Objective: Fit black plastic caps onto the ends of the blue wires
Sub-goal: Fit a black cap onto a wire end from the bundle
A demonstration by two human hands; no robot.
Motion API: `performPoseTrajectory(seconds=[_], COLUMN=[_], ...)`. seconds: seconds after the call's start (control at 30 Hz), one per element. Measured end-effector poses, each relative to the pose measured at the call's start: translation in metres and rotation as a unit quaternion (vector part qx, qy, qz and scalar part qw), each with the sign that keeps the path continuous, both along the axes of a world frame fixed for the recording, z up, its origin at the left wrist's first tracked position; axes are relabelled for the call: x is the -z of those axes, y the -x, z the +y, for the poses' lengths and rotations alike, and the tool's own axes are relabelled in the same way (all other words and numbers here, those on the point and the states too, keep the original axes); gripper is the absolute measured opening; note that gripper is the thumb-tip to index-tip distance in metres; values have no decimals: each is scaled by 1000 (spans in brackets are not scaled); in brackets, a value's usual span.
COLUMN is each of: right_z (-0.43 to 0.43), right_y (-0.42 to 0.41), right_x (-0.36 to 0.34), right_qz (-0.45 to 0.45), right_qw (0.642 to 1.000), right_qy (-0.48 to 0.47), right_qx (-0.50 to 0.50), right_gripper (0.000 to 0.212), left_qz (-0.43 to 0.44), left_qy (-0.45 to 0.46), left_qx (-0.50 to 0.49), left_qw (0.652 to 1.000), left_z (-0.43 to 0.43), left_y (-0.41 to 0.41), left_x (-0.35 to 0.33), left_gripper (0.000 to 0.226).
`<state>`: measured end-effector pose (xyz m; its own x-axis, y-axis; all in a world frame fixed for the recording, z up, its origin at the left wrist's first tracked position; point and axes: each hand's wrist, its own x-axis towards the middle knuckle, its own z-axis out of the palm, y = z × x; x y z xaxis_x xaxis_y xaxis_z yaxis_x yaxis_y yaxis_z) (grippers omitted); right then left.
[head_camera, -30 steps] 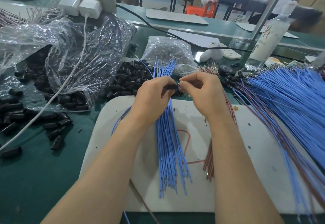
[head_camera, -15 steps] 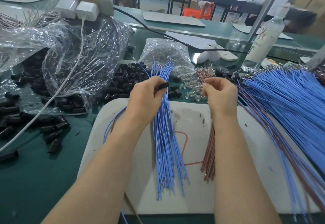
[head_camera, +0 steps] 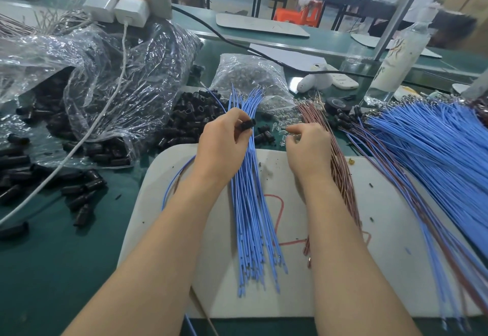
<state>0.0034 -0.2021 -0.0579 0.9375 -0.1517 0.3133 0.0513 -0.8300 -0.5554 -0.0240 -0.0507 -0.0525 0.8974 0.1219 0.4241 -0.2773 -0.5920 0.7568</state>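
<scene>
I have the black cap [head_camera: 247,124] pinched between thumb and fingertips of the left hand [head_camera: 224,148], its open end facing right, just above the far ends of the blue wires [head_camera: 249,203] that fan across the white board [head_camera: 390,230]. The right hand [head_camera: 307,150] sits apart from it, fingers curled at the scatter of clear pieces [head_camera: 284,127]; whether they pinch anything I cannot tell.

I judge this the gap between fittings: cap ready, no wire end singled out yet. The next move calls for lifting one blue end clear of its neighbours and lining it up with the cap's bore.

Further out lie the heap of loose caps [head_camera: 190,121], the brown wires [head_camera: 342,174] and a bottle [head_camera: 398,58] with dark marks I cannot read. No brand is legible.
</scene>
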Motion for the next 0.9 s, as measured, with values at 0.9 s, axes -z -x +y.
performPoseTrajectory(seconds=[0.9], right_z=[9], right_y=[2], right_x=[0], right_qz=[-48], right_qw=[997], right_qy=[-50], right_qx=[29], right_gripper=[14], left_qz=[7], left_qy=[13], left_qx=[-6], left_qw=[1000], left_z=[-1], left_y=[1], left_x=[1], left_gripper=[12])
